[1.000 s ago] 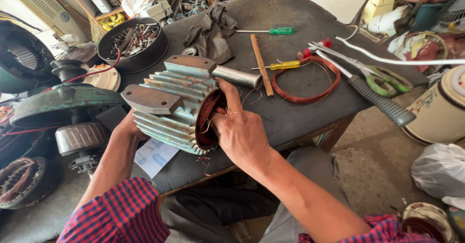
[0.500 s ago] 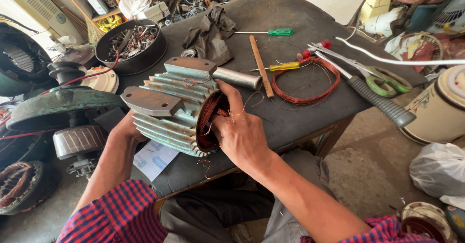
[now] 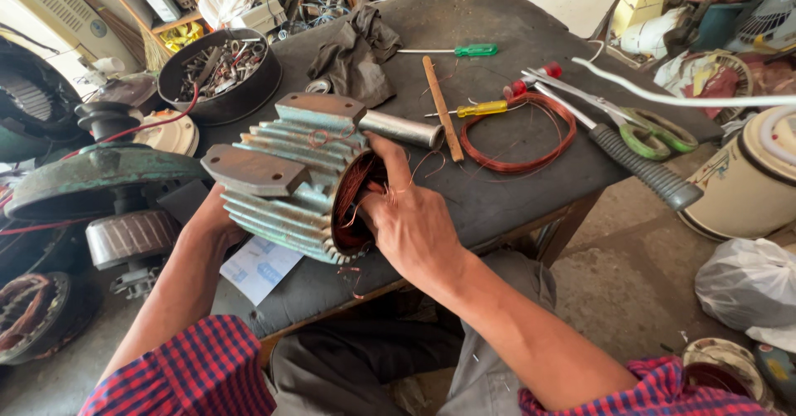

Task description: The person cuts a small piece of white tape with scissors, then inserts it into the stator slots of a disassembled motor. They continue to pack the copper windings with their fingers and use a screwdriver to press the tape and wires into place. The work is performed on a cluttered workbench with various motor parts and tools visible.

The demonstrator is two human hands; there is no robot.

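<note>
The right hand pinches copper winding wire inside the finned motor stator. The left hand steadies the stator's far side on the desk; its grip cannot be told.

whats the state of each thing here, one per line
motor housing: lying on its side, open end toward the person
copper windings: inside the housing, loose strands sticking out
right hand: fingers at the windings
left hand: bracing the housing's back
wire coil: flat on the table
scissors: closed
</note>
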